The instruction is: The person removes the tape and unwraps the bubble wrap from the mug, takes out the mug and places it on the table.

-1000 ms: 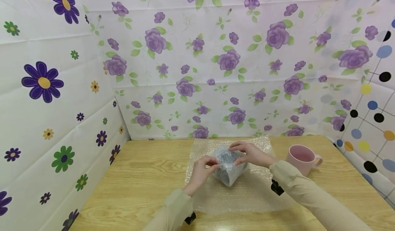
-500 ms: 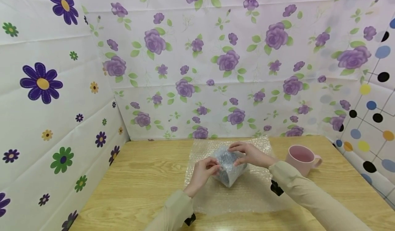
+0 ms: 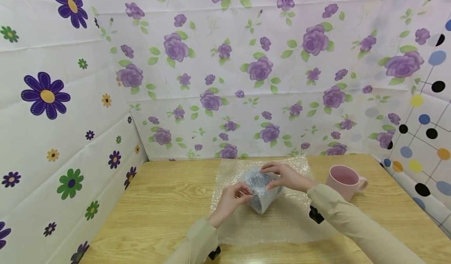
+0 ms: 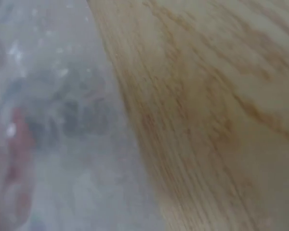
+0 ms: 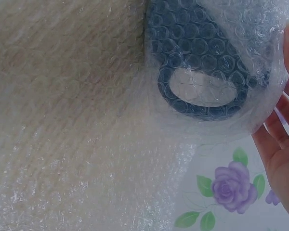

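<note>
A dark blue mug [image 5: 197, 33], its looped handle showing through the plastic, is wrapped in bubble wrap [image 3: 258, 181] near the middle of the table. My right hand [image 3: 287, 176] grips the wrapped mug from its right side, fingers over the top and thumb toward the front. At the near left side of the bundle, my left hand [image 3: 230, 202] pinches the wrap with thumb and bent fingers. In the left wrist view, reddish fingers [image 4: 20, 154] show blurred through the plastic at the left edge. A flat bubble wrap sheet [image 3: 257, 232] lies beneath the bundle.
A pink mug [image 3: 344, 181] stands on the wooden table [image 3: 165, 201] to the right, just beyond my right sleeve. Floral cloth [image 3: 211, 127] hangs behind the table, with patterned cloth along both sides.
My left hand has shifted slightly down along the near left side of the bundle, its thumb and fingers moving on the wrap. The right hand and the wrapped mug stay in place.
</note>
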### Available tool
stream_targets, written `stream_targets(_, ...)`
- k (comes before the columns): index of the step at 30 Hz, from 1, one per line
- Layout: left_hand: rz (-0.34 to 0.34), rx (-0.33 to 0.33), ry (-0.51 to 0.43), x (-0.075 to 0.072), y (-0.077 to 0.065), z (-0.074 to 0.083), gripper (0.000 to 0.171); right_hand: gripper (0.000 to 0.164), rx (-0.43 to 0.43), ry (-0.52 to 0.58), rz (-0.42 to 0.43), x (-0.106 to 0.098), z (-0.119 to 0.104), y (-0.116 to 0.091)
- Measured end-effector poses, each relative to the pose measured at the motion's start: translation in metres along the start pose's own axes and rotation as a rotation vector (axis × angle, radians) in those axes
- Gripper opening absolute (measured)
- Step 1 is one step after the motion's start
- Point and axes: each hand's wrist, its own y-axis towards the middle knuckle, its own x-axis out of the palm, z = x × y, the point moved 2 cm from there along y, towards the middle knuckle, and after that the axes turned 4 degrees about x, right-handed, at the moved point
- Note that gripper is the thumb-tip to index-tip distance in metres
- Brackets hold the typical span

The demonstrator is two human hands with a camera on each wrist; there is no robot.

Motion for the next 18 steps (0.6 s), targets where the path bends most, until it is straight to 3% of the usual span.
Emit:
stream_targets(4,-0.029,-0.021,-0.004,0.003,-0.001,-0.004,0.01,0.058,0.001,0.004,-0.003,0.0,0.0,0.0)
stream_targets(10,-0.002,-0.035,-0.011,0.004,0.0,-0.002,0.006,0.058,0.003,0.003,-0.008,0.001,-0.001,0.001)
stream_targets(13,-0.024,-0.043,0.002,0.005,0.002,-0.001,0.007,0.057,0.01,0.004,-0.006,0.0,-0.001,0.0)
stream_targets(18,-0.045,-0.048,0.061,0.006,0.006,-0.024,0.008,0.057,0.013,0.006,-0.002,-0.001,-0.003,-0.001)
